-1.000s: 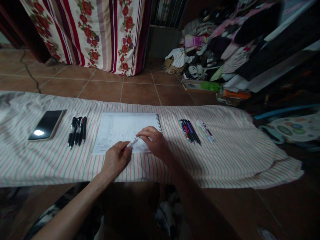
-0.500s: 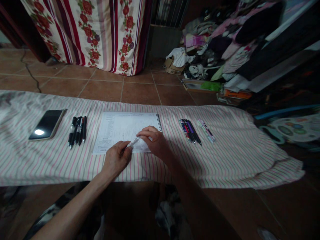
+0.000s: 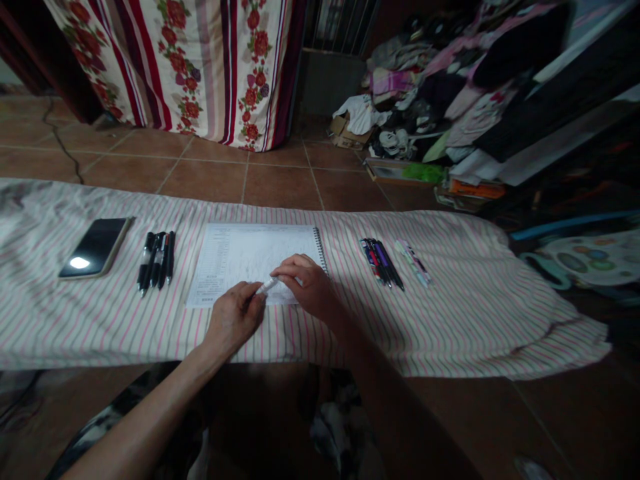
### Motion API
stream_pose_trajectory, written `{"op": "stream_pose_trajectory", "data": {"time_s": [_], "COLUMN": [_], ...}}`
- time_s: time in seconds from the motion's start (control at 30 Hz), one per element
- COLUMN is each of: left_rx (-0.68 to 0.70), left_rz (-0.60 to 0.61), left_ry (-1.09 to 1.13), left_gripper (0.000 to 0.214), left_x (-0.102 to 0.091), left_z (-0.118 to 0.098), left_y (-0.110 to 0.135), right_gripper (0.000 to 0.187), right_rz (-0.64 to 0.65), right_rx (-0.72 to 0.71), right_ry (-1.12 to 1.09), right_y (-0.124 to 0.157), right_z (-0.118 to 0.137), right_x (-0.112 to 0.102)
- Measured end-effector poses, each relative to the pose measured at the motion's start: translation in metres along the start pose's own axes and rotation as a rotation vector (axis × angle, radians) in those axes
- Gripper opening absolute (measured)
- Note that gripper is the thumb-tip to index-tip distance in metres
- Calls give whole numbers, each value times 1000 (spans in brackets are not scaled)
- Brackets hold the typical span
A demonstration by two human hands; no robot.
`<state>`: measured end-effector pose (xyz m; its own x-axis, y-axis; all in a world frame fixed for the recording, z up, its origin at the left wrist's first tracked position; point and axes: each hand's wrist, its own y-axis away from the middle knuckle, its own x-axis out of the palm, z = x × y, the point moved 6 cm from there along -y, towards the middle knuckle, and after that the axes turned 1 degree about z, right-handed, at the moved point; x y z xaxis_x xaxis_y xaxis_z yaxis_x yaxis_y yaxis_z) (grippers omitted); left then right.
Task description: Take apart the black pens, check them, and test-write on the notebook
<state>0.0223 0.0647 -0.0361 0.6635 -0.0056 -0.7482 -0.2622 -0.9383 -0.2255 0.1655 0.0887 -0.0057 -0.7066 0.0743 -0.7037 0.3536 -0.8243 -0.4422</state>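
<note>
A small white pen (image 3: 265,287) is held between both hands over the near edge of a spiral notebook (image 3: 245,257). My left hand (image 3: 234,319) is closed round its lower end. My right hand (image 3: 307,287) pinches its upper end with curled fingers. The notebook lies open on a pink-striped cloth (image 3: 450,313) spread on the floor. A row of black pens (image 3: 156,259) lies left of the notebook. Several coloured pens (image 3: 381,261) lie to its right, with a pale pen (image 3: 413,261) beside them.
A phone (image 3: 94,247) lies face up at the cloth's left end. Beyond the cloth are brown floor tiles (image 3: 280,183), a flowered bedsheet (image 3: 200,67) hanging at the back, and a pile of clothes and boxes (image 3: 425,100) at the back right.
My hands and the pen have stayed almost still over the notebook; my right fingers have closed slightly nearer the pen's tip.
</note>
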Motion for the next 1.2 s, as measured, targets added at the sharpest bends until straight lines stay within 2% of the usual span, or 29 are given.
{"op": "stream_pose_trajectory", "data": {"time_s": [0.17, 0.4, 0.67, 1.07, 1.2], "left_rx": [20, -7, -63, -195, -238], "left_rz": [-5, -3, 7, -11, -17], "left_ry": [-14, 6, 138, 414, 501], "left_gripper": [27, 26, 27, 27, 27], "left_x": [0, -1, 0, 2, 0], "left_z": [-1, 0, 4, 9, 7], "left_y": [-1, 0, -1, 0, -1], "right_gripper": [20, 32, 32, 31, 34], "right_rz": [33, 33, -45, -2, 11], "right_rx": [12, 84, 87, 346, 375], "right_ry": [0, -112, -206, -597, -679], "right_y": [-1, 0, 1, 2, 1], "right_z": [1, 1, 2, -7, -7], "right_x": [3, 2, 2, 3, 4]}}
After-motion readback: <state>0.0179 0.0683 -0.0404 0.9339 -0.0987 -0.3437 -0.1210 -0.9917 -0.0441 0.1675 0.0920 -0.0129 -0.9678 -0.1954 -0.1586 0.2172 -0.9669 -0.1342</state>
